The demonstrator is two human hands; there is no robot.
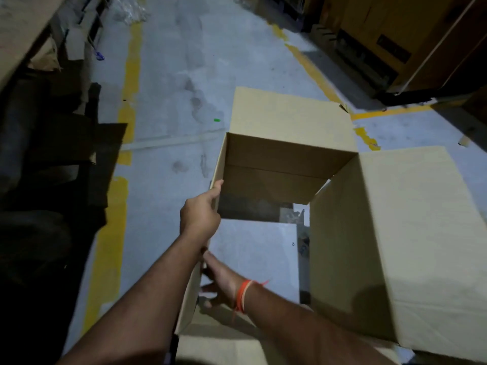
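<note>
An open-ended brown cardboard box [382, 233] stands on the grey floor, its flaps spread; the floor shows through its middle. My left hand [201, 212] grips the box's left wall at its top edge, thumb on the inside. Lower on that same wall my right hand [221, 283], with an orange thread round the wrist, has its fingers spread against the inner face. The far flap [287, 114] lies flat, pointing away from me, and the wide right panel [390, 233] leans outward.
Yellow painted lines [131, 75] run along the grey floor [171, 88]. Dark stacked cardboard and clutter [52, 154] fill the left side. A pallet with brown boxes [395, 43] stands at the far right. A small green bit [216, 119] lies on the floor.
</note>
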